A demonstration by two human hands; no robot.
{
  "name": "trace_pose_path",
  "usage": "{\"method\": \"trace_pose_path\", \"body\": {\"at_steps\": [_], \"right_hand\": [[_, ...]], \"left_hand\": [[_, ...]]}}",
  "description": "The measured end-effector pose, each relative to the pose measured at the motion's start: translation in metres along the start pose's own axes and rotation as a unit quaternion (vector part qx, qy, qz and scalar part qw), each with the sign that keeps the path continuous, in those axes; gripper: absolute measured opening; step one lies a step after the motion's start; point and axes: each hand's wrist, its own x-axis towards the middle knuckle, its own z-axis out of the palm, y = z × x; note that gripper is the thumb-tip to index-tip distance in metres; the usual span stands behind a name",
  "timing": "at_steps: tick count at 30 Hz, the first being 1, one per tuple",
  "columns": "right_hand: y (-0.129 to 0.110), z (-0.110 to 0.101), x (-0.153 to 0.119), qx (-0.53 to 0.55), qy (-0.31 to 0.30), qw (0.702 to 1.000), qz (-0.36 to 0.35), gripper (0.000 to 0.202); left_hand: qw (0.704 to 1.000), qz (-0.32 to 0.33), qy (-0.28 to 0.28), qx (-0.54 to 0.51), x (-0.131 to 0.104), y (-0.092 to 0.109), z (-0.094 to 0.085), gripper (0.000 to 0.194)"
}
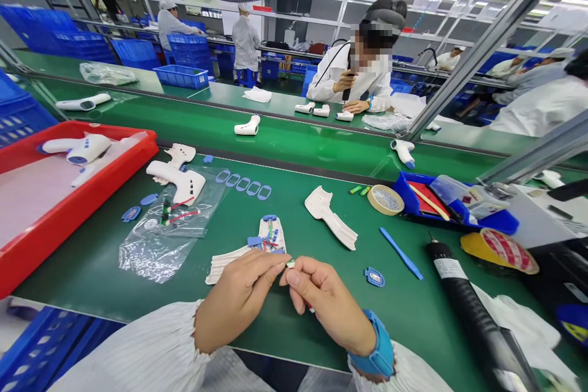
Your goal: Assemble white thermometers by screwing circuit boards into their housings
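My left hand (241,297) and my right hand (328,300) meet at the fingertips, both closed in a pinch around a small green-and-white circuit board (290,264). A bit of red shows under the right fingers. Just beyond the left hand lies an open white thermometer housing half (278,234) with blue parts and wires inside; the hand hides some of it. Another white housing half (321,203) lies ahead of the right hand. A blue oval part (374,277) sits to the right, near a blue pry tool (400,253).
At left, a red tray (82,208) holds white thermometers. Near it are a plastic bag (160,251), housing pieces (181,179) and blue frames (243,184). At right are a tape roll (386,199), blue bin (452,202) and black electric screwdriver (473,312). A co-worker (362,70) sits across the green conveyor (294,142).
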Motion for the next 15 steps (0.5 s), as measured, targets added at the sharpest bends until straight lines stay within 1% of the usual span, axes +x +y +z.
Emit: {"method": "trace_pose_path", "body": {"at_steps": [5, 8, 12, 15], "right_hand": [[0.0, -0.002, -0.001, -0.031, -0.01, 0.999, -0.021, 0.03], [-0.001, -0.004, -0.001, -0.042, -0.008, 0.999, -0.026, 0.031], [-0.001, -0.005, -0.002, -0.052, -0.021, 0.998, -0.008, 0.032], [0.0, -0.004, -0.004, -0.067, -0.034, 0.997, 0.016, 0.035]], "left_hand": [[0.998, -0.044, 0.001, -0.033, -0.003, -0.001, 0.004, 0.021], [0.996, -0.071, -0.012, -0.043, -0.001, -0.001, 0.003, 0.022], [0.992, -0.097, -0.067, -0.042, 0.003, 0.003, -0.005, 0.025], [0.989, -0.083, -0.116, -0.03, 0.004, 0.007, -0.009, 0.029]]}}
